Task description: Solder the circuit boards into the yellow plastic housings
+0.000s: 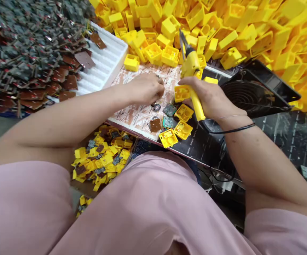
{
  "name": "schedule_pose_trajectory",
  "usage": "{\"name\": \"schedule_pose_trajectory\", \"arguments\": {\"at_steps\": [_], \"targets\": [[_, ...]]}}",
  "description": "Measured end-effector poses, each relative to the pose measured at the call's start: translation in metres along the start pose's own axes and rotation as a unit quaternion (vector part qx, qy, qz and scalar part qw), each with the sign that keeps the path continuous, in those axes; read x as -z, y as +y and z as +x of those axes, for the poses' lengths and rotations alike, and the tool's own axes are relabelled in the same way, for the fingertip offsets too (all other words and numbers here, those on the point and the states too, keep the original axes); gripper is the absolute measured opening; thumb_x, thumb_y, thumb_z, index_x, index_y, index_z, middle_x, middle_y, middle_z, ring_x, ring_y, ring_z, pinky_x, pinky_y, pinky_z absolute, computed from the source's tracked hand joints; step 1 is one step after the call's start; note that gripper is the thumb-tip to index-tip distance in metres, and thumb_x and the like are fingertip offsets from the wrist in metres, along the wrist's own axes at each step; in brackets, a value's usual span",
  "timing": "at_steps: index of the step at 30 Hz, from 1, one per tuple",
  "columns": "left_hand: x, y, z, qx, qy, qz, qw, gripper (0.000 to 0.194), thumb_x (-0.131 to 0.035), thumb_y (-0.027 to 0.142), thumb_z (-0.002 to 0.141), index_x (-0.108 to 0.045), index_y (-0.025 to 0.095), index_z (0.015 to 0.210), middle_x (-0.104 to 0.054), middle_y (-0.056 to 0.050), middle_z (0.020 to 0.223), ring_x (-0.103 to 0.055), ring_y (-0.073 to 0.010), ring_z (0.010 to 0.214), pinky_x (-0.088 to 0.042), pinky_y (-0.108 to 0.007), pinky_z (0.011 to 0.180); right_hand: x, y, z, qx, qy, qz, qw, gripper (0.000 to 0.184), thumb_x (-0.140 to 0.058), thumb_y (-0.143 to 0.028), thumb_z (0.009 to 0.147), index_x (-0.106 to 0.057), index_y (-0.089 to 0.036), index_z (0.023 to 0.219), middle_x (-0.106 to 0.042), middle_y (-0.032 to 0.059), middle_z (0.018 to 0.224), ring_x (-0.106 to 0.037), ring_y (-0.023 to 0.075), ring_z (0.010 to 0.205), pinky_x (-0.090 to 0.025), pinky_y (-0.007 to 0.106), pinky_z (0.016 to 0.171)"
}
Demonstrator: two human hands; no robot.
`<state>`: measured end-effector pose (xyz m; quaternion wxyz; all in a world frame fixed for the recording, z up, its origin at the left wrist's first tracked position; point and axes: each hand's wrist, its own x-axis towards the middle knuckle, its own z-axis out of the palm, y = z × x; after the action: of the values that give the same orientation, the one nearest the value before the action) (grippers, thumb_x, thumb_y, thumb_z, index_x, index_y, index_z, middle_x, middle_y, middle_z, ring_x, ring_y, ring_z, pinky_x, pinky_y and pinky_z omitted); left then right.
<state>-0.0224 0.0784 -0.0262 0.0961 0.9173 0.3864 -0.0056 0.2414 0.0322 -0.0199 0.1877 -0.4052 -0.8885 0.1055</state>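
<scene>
My right hand [213,97] is wrapped round the handle of a yellow soldering gun [191,65]. Its dark tip points up and away, and a black cable runs from the handle's lower end across my wrist. My left hand [146,88] is closed, fingers curled down over the patterned board [143,117]; whatever they pinch is hidden. Just below those fingers lies a small round metal part [156,107]. Nearby are a brown circuit board [155,125], a grey-green module [168,122], a dark module [169,109] and several open yellow housings [183,130].
Yellow housings [171,26] are heaped along the back. At left, a mass of wired circuit boards [36,53] borders a ribbed white foam tray [100,67]. A black fan [245,86] stands right of my right hand. Below the work edge sits a pile of yellow parts [103,156].
</scene>
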Motion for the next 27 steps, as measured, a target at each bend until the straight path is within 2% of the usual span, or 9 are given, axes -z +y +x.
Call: {"name": "schedule_pose_trajectory", "arguments": {"at_steps": [3,5,9,13,15,18,21,24,27], "targets": [[0.013,0.016,-0.011,0.04,-0.051,0.054,0.996,0.032,-0.053,0.018,0.091,-0.082,0.014,0.104,-0.077,-0.016,0.113,-0.07,-0.037,0.122,-0.053,-0.045,0.101,-0.003,0.0,0.005,-0.017,-0.026,-0.008,0.999,0.041,-0.055,-0.03,0.101,-0.061,-0.023,0.141,-0.076,0.0039,0.098,-0.073,0.0226,0.085,-0.061,0.038,0.08],[0.023,0.024,-0.019,0.078,-0.061,0.054,0.994,0.031,-0.056,0.021,0.088,-0.081,0.014,0.106,-0.076,-0.014,0.11,-0.07,-0.0376,0.122,-0.053,-0.045,0.099,-0.006,-0.008,0.006,-0.076,-0.017,-0.047,0.996,0.04,-0.054,-0.038,0.103,-0.061,-0.024,0.14,-0.072,0.0027,0.087,-0.071,0.0228,0.077,-0.059,0.037,0.074],[0.03,0.026,-0.021,0.122,-0.096,-0.021,0.988,0.027,-0.064,0.03,0.082,-0.078,0.02,0.103,-0.074,-0.005,0.097,-0.072,-0.0304,0.111,-0.052,-0.038,0.097,-0.021,-0.025,0.017,-0.188,-0.019,-0.152,0.97,0.044,-0.059,-0.051,0.102,-0.064,-0.021,0.134,-0.076,0.0114,0.102,-0.074,0.0309,0.092,-0.057,0.042,0.079],[0.022,0.019,-0.016,0.14,-0.124,-0.127,0.974,0.03,-0.065,0.035,0.083,-0.077,0.019,0.104,-0.074,-0.003,0.088,-0.071,-0.0225,0.092,-0.05,-0.031,0.086,-0.031,-0.023,0.023,-0.144,-0.025,-0.1,0.984,0.043,-0.062,-0.049,0.102,-0.06,-0.024,0.138,-0.077,0.0118,0.117,-0.075,0.0307,0.103,-0.057,0.039,0.081],[0.014,0.017,-0.016,0.144,-0.092,-0.161,0.972,0.031,-0.063,0.038,0.086,-0.078,0.018,0.105,-0.075,-0.004,0.088,-0.071,-0.0217,0.088,-0.05,-0.032,0.085,-0.034,-0.018,0.022,-0.12,-0.009,-0.067,0.99,0.048,-0.063,-0.052,0.101,-0.057,-0.026,0.141,-0.077,0.0084,0.116,-0.076,0.0278,0.1,-0.058,0.037,0.08],[0.001,0.015,-0.018,0.14,-0.018,-0.189,0.972,0.028,-0.062,0.038,0.088,-0.08,0.02,0.099,-0.075,-0.003,0.081,-0.071,-0.0205,0.084,-0.052,-0.032,0.087,-0.039,-0.013,0.019,-0.13,0.024,-0.058,0.989,0.05,-0.065,-0.054,0.099,-0.057,-0.024,0.139,-0.077,0.0069,0.11,-0.076,0.0264,0.091,-0.057,0.035,0.073],[-0.006,0.013,-0.02,0.128,0.041,-0.217,0.967,0.027,-0.062,0.037,0.089,-0.082,0.02,0.094,-0.077,-0.002,0.081,-0.071,-0.019,0.083,-0.054,-0.033,0.089,-0.044,-0.013,0.018,-0.136,0.042,-0.053,0.988,0.043,-0.065,-0.041,0.099,-0.056,-0.023,0.137,-0.076,0.004,0.102,-0.075,0.0233,0.085,-0.054,0.031,0.07],[-0.007,0.012,-0.021,0.138,0.065,-0.236,0.96,0.029,-0.061,0.036,0.09,-0.083,0.019,0.095,-0.079,-0.003,0.082,-0.072,-0.0191,0.084,-0.056,-0.035,0.091,-0.044,-0.014,0.016,-0.114,0.029,-0.026,0.993,0.043,-0.065,-0.029,0.096,-0.056,-0.026,0.138,-0.073,-0.0009,0.092,-0.072,0.0178,0.076,-0.051,0.026,0.068],[-0.007,0.014,-0.02,0.151,0.078,-0.255,0.952,0.027,-0.063,0.033,0.088,-0.084,0.019,0.099,-0.08,-0.004,0.086,-0.072,-0.0197,0.086,-0.057,-0.036,0.092,-0.044,-0.016,0.015,-0.113,0.049,-0.043,0.991,0.04,-0.065,-0.038,0.1,-0.056,-0.027,0.137,-0.072,0.0003,0.091,-0.073,0.0212,0.081,-0.051,0.028,0.066]]}}
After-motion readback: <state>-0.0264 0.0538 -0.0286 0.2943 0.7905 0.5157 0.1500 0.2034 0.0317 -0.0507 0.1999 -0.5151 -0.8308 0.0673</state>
